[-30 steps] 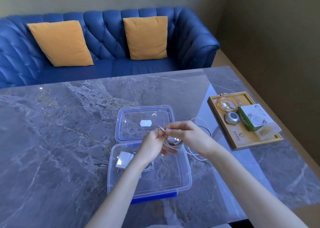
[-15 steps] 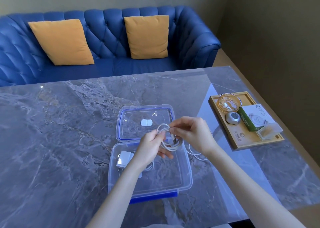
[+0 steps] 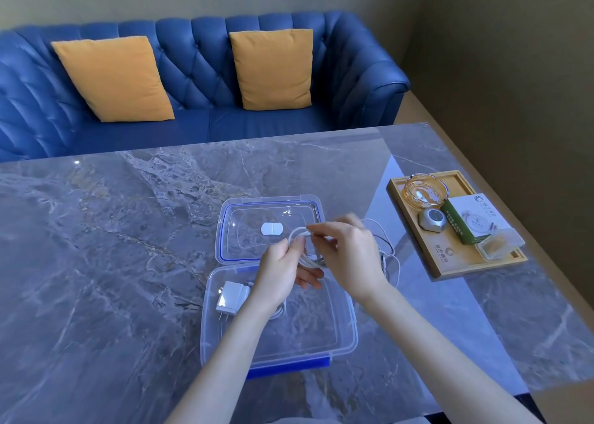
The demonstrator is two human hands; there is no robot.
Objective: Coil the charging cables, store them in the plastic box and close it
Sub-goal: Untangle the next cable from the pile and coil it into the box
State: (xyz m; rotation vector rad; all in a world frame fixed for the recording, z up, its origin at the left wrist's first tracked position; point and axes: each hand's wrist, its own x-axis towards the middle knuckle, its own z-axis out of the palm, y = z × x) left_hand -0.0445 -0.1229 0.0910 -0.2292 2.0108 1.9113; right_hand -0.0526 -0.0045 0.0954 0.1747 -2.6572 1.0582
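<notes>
Left grip (image 3: 283, 271) is clenched round a half-coiled thin white charging cable (image 3: 302, 246), right grip (image 3: 348, 250) pinching its top loop, both just above the clear rectangular plastic box (image 3: 348, 327) by the tabletop's (image 3: 112, 246) near edge. Loose cable tail trails right. White wall charger (image 3: 232, 296) sits inside the box, blue-rimmed clear lid (image 3: 270, 227) lying open behind.

Box (image 3: 348, 343) sits near the table's (image 3: 112, 263) front edge, lid (image 3: 225, 230) open right behind it, charger (image 3: 232, 296) in its left side. Tray (image 3: 450, 263) along the right edge.
</notes>
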